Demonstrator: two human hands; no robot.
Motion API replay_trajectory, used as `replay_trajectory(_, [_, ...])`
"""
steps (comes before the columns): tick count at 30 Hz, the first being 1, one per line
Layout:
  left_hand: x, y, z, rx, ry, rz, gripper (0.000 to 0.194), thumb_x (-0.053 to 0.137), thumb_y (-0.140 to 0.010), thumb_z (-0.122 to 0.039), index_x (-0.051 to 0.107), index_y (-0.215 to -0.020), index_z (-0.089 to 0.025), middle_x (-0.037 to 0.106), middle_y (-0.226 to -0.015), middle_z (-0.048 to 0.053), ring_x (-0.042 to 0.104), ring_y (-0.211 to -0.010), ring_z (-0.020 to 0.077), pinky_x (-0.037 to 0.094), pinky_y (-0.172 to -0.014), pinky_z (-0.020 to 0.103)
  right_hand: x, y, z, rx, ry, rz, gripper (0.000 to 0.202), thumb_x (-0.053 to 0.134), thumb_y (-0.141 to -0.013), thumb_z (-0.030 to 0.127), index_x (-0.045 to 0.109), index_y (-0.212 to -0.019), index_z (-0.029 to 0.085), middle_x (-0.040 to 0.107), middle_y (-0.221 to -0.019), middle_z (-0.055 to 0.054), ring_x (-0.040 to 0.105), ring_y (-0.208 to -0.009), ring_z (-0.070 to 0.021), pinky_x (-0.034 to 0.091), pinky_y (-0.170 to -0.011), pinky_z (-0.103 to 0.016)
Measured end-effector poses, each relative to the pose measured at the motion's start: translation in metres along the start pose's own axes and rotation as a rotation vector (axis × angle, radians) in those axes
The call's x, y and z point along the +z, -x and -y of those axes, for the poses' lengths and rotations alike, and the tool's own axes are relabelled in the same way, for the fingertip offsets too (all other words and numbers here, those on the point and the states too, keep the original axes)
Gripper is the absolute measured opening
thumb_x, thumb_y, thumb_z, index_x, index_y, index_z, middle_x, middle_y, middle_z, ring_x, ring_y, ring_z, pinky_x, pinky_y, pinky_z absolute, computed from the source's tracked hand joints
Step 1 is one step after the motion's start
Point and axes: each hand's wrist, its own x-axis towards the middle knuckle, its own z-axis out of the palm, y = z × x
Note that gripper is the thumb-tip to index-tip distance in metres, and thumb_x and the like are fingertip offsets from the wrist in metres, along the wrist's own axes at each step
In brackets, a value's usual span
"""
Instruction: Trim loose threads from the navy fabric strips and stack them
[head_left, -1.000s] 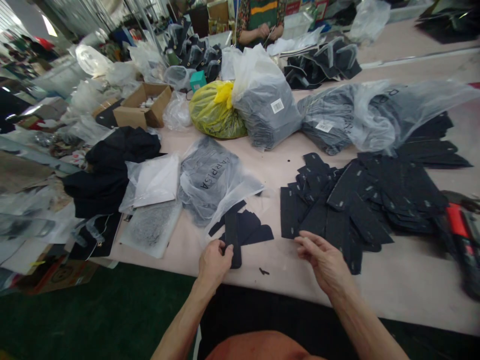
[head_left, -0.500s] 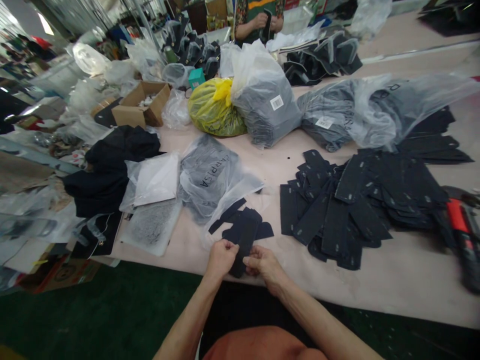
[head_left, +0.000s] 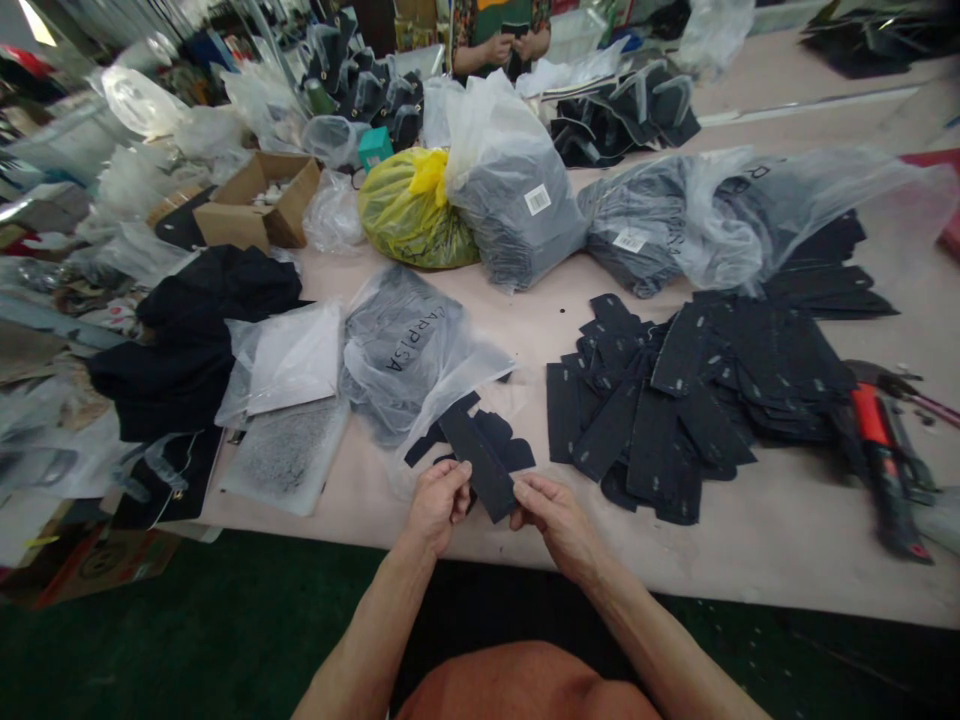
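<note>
A dark flat strip (head_left: 480, 462) is held between my two hands near the table's front edge. My left hand (head_left: 441, 502) pinches its left side, and my right hand (head_left: 551, 515) grips its lower right edge with thumb and fingers. Just behind the strip lie a few dark cut pieces (head_left: 510, 445), partly covered by it. A clear bag with dark contents (head_left: 409, 345) rests beyond them. To the right spreads a large pile of dark strips with small slots (head_left: 652, 440).
A red-handled tool (head_left: 874, 430) lies at the table's right. Behind are a yellow bag (head_left: 412, 215), a bulky clear bag (head_left: 514, 200) and an open carton (head_left: 259, 205). White sheets (head_left: 296, 360) lie left. Across the table, a person's hands (head_left: 514, 47) hold a dark piece.
The strip has turned from nearly upright to slanting down to the right, with both hands still on it. The view has shifted slightly, showing more of the red-handled tool.
</note>
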Motion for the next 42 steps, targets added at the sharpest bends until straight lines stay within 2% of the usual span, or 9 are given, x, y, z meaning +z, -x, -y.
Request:
replay_trajectory(7, [0.007,0.003,-0.004,-0.023,0.047,-0.021,0.042,0.077,-0.061,-0.046,0.046,-0.067,-0.018,0.046,-0.051,-0.007,0.035,-0.037,0.0032,0.017,-0.033,0.015,0.0,0.005,-0.005,-0.041,-0.067,-0.062,0.021,0.072,-0.076,0.036,0.066,-0.073,0.016,0.06,-0.062,0.001,0.05,-0.053,-0.0102,0.038,-0.056,-0.025])
replay_trajectory(11, [0.012,0.002,0.003,-0.048,-0.114,-0.073,0.039,0.072,-0.066,-0.05,0.048,-0.068,-0.019,0.044,-0.049,-0.008,0.032,-0.036,0.0041,0.014,-0.034,0.018,0.001,0.004,-0.004,-0.068,-0.146,-0.023,0.02,0.071,-0.076,0.035,0.065,-0.075,0.016,0.058,-0.061,0.002,0.046,-0.052,-0.0093,0.036,-0.053,-0.024])
replay_trajectory(13, [0.014,0.005,0.003,0.066,-0.277,-0.134,0.033,0.07,-0.07,-0.046,0.052,-0.07,-0.018,0.045,-0.049,-0.007,0.035,-0.039,0.0058,0.021,-0.037,0.019,0.001,0.005,-0.003,-0.081,-0.146,-0.004,0.02,0.071,-0.077,0.035,0.065,-0.076,0.016,0.059,-0.063,0.001,0.047,-0.053,-0.0097,0.036,-0.053,-0.024])
replay_trajectory(16, [0.017,0.019,-0.004,0.4,-0.565,-0.213,0.02,0.064,-0.079,-0.035,0.058,-0.073,-0.018,0.052,-0.057,-0.003,0.047,-0.051,0.01,0.036,-0.049,0.022,0.001,0.006,-0.004,-0.094,-0.108,-0.028,0.021,0.07,-0.078,0.036,0.064,-0.074,0.016,0.058,-0.062,0.001,0.046,-0.054,-0.0102,0.036,-0.053,-0.024])
replay_trajectory(20, [0.021,0.043,-0.015,0.733,-0.897,-0.063,0.016,0.054,-0.088,-0.027,0.065,-0.08,-0.019,0.06,-0.077,0.004,0.057,-0.071,0.0163,0.043,-0.067,0.028,0.002,0.007,-0.003,-0.116,-0.002,-0.076,0.025,0.068,-0.079,0.04,0.062,-0.071,0.017,0.056,-0.061,0.001,0.045,-0.054,-0.011,0.037,-0.054,-0.025])
replay_trajectory(26, [0.023,0.05,-0.015,0.81,-1.04,0.073,0.02,0.048,-0.091,-0.019,0.068,-0.094,-0.019,0.063,-0.085,0.008,0.059,-0.082,0.0199,0.046,-0.075,0.031,0.0,0.012,0.004,-0.182,0.279,-0.039,0.027,0.059,-0.086,0.042,0.059,-0.073,0.019,0.053,-0.061,0.001,0.045,-0.057,-0.0131,0.037,-0.057,-0.027])
replay_trajectory(32, [0.023,0.048,-0.017,0.856,-1.17,0.13,0.024,0.043,-0.093,-0.016,0.066,-0.088,-0.018,0.061,-0.082,0.007,0.058,-0.076,0.0181,0.045,-0.073,0.03,0.004,0.017,0.016,-0.287,0.465,-0.027,0.024,0.053,-0.089,0.035,0.057,-0.072,0.02,0.048,-0.062,0.002,0.043,-0.06,-0.0138,0.035,-0.058,-0.027])
replay_trajectory(37, [0.03,0.049,0.0,0.908,-1.234,-0.014,0.02,0.044,-0.088,-0.013,0.062,-0.08,-0.019,0.058,-0.077,0.007,0.055,-0.073,0.0193,0.042,-0.067,0.03,0.005,0.017,0.018,-0.305,0.506,-0.029,0.021,0.052,-0.088,0.031,0.057,-0.071,0.02,0.046,-0.062,0.002,0.042,-0.061,-0.0139,0.034,-0.059,-0.027])
replay_trajectory(42, [0.027,0.03,0.001,0.896,-1.113,-0.242,0.014,0.05,-0.081,-0.011,0.059,-0.075,-0.02,0.058,-0.076,0.007,0.056,-0.074,0.0198,0.041,-0.069,0.03,0.006,0.017,0.01,-0.157,0.362,-0.111,0.023,0.057,-0.083,0.037,0.056,-0.067,0.02,0.045,-0.056,0.003,0.038,-0.053,-0.0124,0.031,-0.052,-0.026])
